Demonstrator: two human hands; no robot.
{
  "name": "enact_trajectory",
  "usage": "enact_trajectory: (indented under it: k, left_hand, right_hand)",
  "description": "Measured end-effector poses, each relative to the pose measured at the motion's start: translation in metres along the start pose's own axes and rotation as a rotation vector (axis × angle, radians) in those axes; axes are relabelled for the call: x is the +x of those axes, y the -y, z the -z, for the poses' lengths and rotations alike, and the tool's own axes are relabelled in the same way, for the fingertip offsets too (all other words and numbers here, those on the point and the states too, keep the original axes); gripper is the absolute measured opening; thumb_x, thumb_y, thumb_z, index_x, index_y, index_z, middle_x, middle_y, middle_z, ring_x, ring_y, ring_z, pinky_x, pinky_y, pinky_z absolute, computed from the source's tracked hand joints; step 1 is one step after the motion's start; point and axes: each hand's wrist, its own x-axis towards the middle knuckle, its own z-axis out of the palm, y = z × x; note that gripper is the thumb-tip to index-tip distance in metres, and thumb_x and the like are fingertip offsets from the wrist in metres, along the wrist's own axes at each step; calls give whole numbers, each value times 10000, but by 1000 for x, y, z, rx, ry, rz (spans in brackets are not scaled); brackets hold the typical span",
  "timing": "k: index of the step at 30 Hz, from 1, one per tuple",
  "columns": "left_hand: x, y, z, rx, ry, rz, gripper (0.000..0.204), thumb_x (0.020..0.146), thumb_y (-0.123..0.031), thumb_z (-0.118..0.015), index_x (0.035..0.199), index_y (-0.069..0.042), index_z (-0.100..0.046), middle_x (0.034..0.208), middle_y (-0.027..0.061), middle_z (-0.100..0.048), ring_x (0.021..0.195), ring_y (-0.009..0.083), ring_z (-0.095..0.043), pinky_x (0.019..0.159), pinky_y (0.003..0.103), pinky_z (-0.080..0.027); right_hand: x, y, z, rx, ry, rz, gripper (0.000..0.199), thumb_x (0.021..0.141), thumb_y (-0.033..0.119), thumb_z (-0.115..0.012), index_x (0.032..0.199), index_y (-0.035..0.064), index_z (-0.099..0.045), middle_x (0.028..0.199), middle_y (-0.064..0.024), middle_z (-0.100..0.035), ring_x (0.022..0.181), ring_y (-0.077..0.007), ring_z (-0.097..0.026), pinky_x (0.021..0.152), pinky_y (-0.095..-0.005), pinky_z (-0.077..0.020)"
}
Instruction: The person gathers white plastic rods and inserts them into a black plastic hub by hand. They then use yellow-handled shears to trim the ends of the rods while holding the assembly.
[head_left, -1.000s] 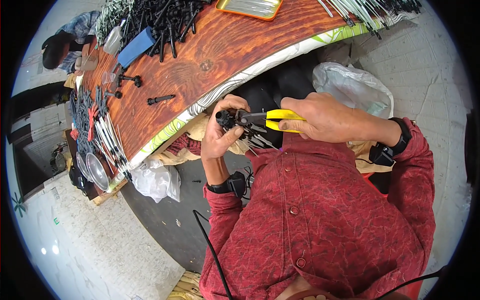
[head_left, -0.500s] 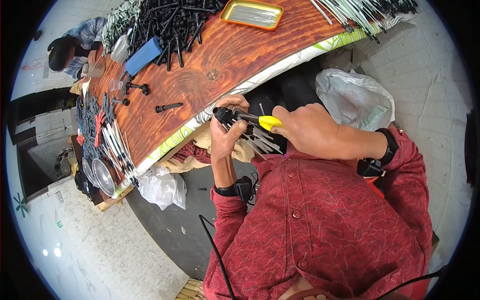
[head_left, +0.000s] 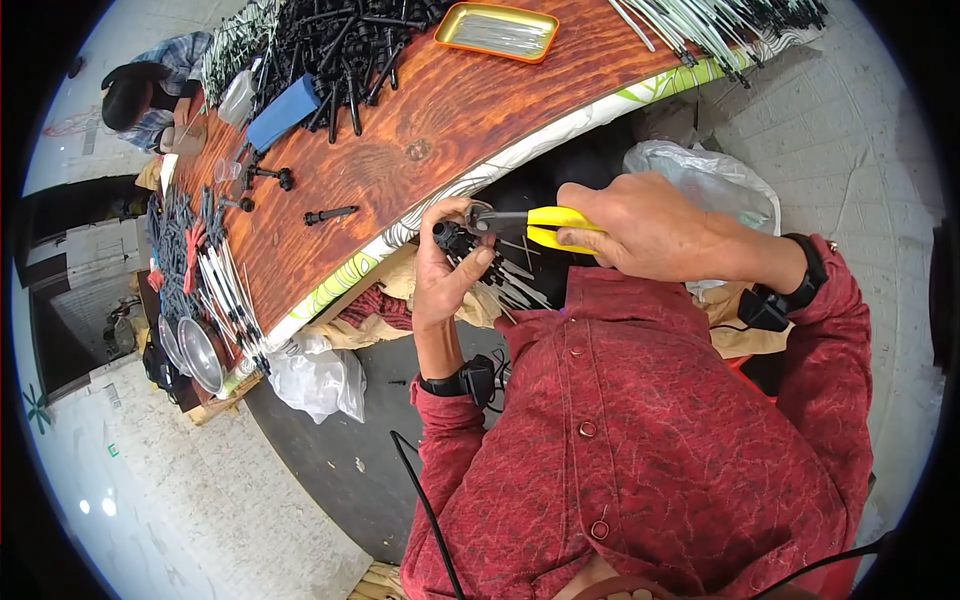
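My left hand (head_left: 447, 275) is closed around a bundle of thin rods (head_left: 512, 282) with black fittings bunched at the upper end. The rods slant down to the right, toward the front of my shirt. My right hand (head_left: 640, 222) grips yellow-handled pliers (head_left: 553, 228), whose two handles stand slightly apart. Their metal jaws lie beside my left fingers, just right of the black fittings. Whether the jaws touch a rod, I cannot make out.
A brown wooden table (head_left: 410, 195) holds a heap of black fittings (head_left: 340, 50), an orange-rimmed tray (head_left: 497, 32) of fine rods and a blue block (head_left: 283, 113). Another person (head_left: 150, 95) sits at the far left. Plastic bags (head_left: 318, 380) hang near the table's edge.
My right hand and the pliers have shifted right and slightly up, and the handles have spread apart. My left hand still holds the bundle in nearly the same place.
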Motion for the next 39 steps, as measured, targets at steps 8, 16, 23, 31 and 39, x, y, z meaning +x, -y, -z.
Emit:
enact_trajectory:
  k: [8,16,23,31,39]
  left_hand:
    - [-4,-1,3,-65,105,91,549,848,-8,-735,1328,-3,-469,1129,94,-570,980,173,-621,852,290,-499]
    - [5,-11,-6,34,173,41,461,852,-12,-734,1247,-12,-497,1130,110,-580,960,172,-610,852,303,-494]
    - [10,-6,-4,160,12,120,520,818,-106,-790,1244,-31,-500,1124,130,-595,904,157,-574,808,294,-479]
    - [5,-3,4,-241,50,107,730,767,-178,-846,1365,-15,-462,1159,145,-589,972,187,-572,853,305,-475]
    - [3,-4,0,-174,-2,84,707,772,-181,-844,1345,3,-472,1180,144,-581,1038,199,-572,912,313,-470]
  right_hand:
    - [4,12,36,-144,148,29,254,950,278,-620,954,30,-567,654,-174,-619,617,-400,-627,560,-503,-467]
    - [4,8,30,-193,146,41,233,935,248,-627,960,28,-554,646,-179,-611,629,-409,-626,551,-514,-460]
    - [11,4,-1,-281,44,10,232,946,242,-618,971,27,-536,627,-178,-599,626,-417,-616,543,-522,-445]
    - [12,-6,-10,39,22,18,237,964,257,-601,971,32,-526,596,-174,-588,614,-414,-616,530,-521,-439]
    - [3,10,-20,-157,5,-20,194,898,196,-613,937,19,-544,665,-185,-650,644,-393,-662,558,-501,-497]
